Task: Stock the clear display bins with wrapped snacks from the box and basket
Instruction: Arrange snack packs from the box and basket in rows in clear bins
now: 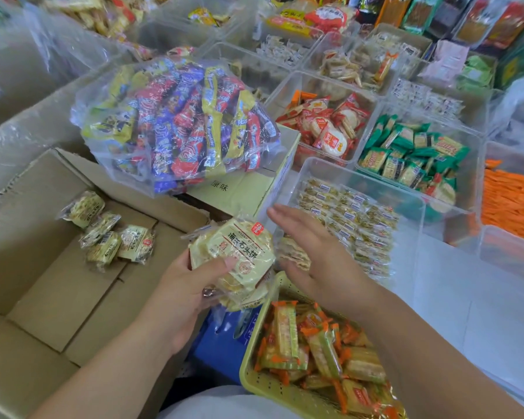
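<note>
L hand [182,285] grips a stack of round cracker packs [239,255], thumb across the top wrapper, fingers under. R hand [312,252] is open w/ fingers straight, just beside the stack on its bin side. We can't tell if it touches.

Risk, as we judge it: several slick packs are held by one hand, w/ only the thumb pinning the top. If we tilt the stack toward the clear bin [418,237], the lower packs could slide out. They'd drop into the yellow basket [263,385] right in front of the bin and mix w/ the orange-green snacks [315,343] there. R hand prob. should steady the far side before we cross the bin wall. Also, the rows of small packs [345,219] in the bin sit neat, so dumping the stack in could knock them over.

The stack sits just left of the bin's near-left corner, betw. both hands. The cardboard box [58,297] lies left of the bin, w/ a few loose packs [112,237] on its floor. Behind-left of the bin, a clear bag of mixed snacks [179,122] rests on a small carton [248,189].
</note>
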